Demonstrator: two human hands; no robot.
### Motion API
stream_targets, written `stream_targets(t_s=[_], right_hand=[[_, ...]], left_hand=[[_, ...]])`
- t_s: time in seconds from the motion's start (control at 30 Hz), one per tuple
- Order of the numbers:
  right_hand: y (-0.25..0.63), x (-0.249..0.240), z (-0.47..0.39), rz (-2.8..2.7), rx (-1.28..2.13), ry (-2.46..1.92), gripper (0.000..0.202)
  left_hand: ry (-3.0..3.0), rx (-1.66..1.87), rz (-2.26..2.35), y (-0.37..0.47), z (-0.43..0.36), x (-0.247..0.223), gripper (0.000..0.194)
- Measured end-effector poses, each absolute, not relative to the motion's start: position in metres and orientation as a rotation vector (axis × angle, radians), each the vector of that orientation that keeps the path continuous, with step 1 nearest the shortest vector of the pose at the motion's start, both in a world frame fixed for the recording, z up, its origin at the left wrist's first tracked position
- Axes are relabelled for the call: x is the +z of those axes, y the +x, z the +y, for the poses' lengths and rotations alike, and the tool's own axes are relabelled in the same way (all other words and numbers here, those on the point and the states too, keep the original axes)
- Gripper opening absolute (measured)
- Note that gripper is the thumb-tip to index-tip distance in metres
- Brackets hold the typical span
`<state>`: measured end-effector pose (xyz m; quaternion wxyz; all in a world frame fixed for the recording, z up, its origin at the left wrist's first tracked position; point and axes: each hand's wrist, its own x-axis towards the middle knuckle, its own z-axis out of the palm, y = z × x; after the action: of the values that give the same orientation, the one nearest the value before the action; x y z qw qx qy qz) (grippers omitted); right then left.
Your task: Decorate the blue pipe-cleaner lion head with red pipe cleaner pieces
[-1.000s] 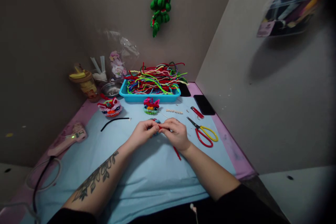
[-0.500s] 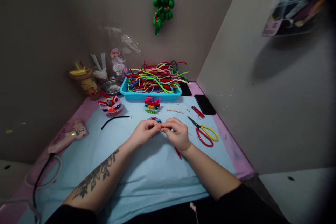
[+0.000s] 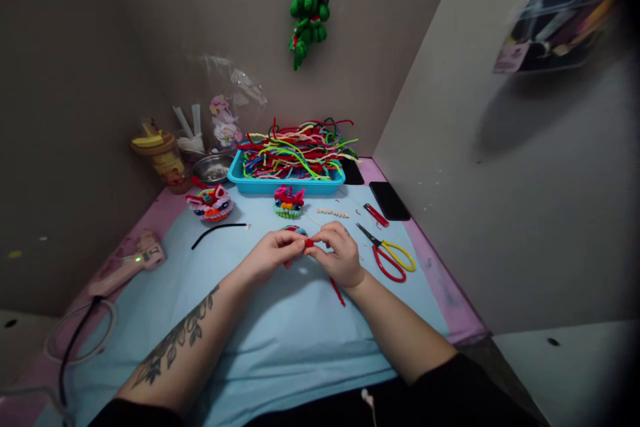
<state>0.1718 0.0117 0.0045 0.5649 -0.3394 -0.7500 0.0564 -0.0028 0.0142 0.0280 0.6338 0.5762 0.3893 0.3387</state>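
Both hands meet over the middle of the counter [image 3: 467,320], left hand [image 3: 273,253] and right hand [image 3: 340,253] each pinching a small red piece [image 3: 309,244] between thumb and fingers. The fingertips cover much of it, so its shape is hard to make out. A red strip [image 3: 337,292] sticks out below the right hand toward the near edge; whether it joins the red piece cannot be told, as the hand hides its other end. Just behind the left hand's fingers, a blue and red bit [image 3: 296,230] is mostly hidden.

The blue cloth [image 3: 305,340] hides most of the counter, including its near edge. Toward the right edge lie scissors [image 3: 387,255], a red tool [image 3: 376,215] and a phone [image 3: 390,201]; near the far right corner another dark slab [image 3: 354,172] is partly hidden by the tray [image 3: 286,188]. Stems [image 3: 300,150] heap over the tray, covering its floor. By the left edge, the glue gun [image 3: 133,267] rests near a loose cable [image 3: 111,333]. The wall basket [image 3: 555,30] is blurred, its right side lost in darkness.
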Motion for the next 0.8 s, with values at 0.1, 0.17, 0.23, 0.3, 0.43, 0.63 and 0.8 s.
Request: stream_targets(t_s=[0.1, 0.17, 0.23, 0.3, 0.43, 0.63, 0.8], right_hand=[[0.17, 0.006, 0.012, -1.781, 0.158, -0.741, 0.021], [0.17, 0.01, 0.011, -1.763, 0.248, -0.723, 0.028], [0.171, 0.014, 0.01, -1.743, 0.382, -0.74, 0.032], [0.172, 0.018, 0.009, -1.747, 0.484, -0.757, 0.031], [0.171, 0.018, 0.008, -1.781, 0.493, -0.726, 0.016], [0.169, 0.014, 0.007, -1.819, 0.402, -0.719, 0.012], [0.168, 0.013, 0.007, -1.85, 0.401, -0.747, 0.011]], left_hand=[[1.363, 0.768, 0.895, -0.004, 0.015, 0.028, 0.037], [1.397, 0.755, 0.902, -0.005, 0.015, 0.03, 0.038], [1.424, 0.733, 0.909, -0.006, 0.015, 0.032, 0.04], [1.448, 0.715, 0.9, -0.008, 0.014, 0.035, 0.042], [1.506, 0.724, 0.874, -0.008, 0.014, 0.036, 0.046], [1.455, 0.835, 0.89, -0.003, 0.014, 0.031, 0.045], [1.372, 0.835, 0.866, -0.003, 0.015, 0.025, 0.043]])
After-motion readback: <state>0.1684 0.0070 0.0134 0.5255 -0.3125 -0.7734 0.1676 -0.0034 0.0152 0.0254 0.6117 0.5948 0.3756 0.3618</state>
